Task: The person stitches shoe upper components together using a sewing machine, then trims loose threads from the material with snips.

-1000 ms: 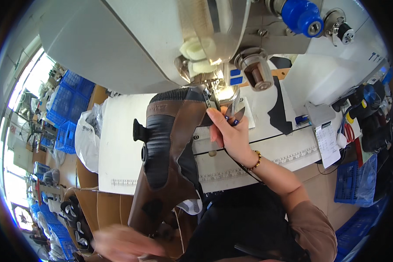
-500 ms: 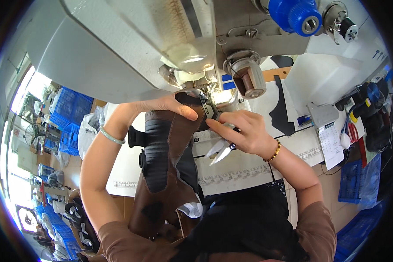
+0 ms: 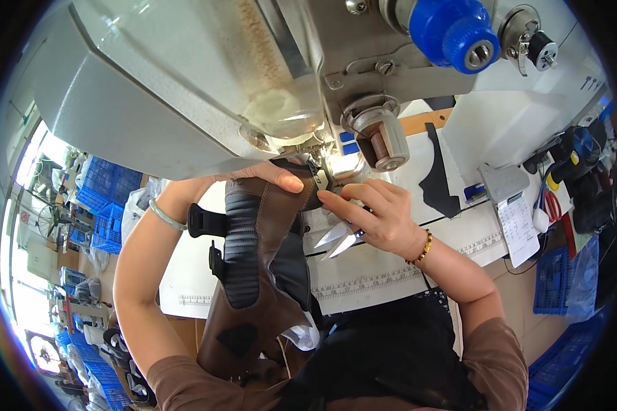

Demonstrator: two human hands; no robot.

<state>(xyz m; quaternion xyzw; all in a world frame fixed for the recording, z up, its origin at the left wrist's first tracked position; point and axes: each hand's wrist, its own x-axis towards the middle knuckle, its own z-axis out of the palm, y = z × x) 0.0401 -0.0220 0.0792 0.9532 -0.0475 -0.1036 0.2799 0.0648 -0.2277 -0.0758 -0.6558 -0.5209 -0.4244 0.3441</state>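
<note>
A brown and black leather boot upper [image 3: 279,236] hangs from the sewing machine [image 3: 164,103] toward my lap, its far end beneath the machine head. My left hand [image 3: 271,177] grips it at that end, thumb on top and the other fingers hidden behind the leather. A small pale label [image 3: 321,179] sits on a black patch beside the needle area. My right hand [image 3: 384,216] has small scissors [image 3: 341,240] tucked in it, blades apart and pointing back toward me. Its index fingertip is at the black edge just below the label.
A thread bobbin [image 3: 379,147] and a blue knob [image 3: 469,44] are on the machine. A black cut piece [image 3: 437,178] lies on the white table [image 3: 370,281], which has a ruler strip. Red-handled scissors [image 3: 552,207] and a paper slip [image 3: 517,229] are at the right; blue crates [image 3: 110,185] stand left.
The whole view has shifted a little, with the machine now lower and further left. The boot upper's near part has swung slightly left. Both hands keep nearly the same hold.
</note>
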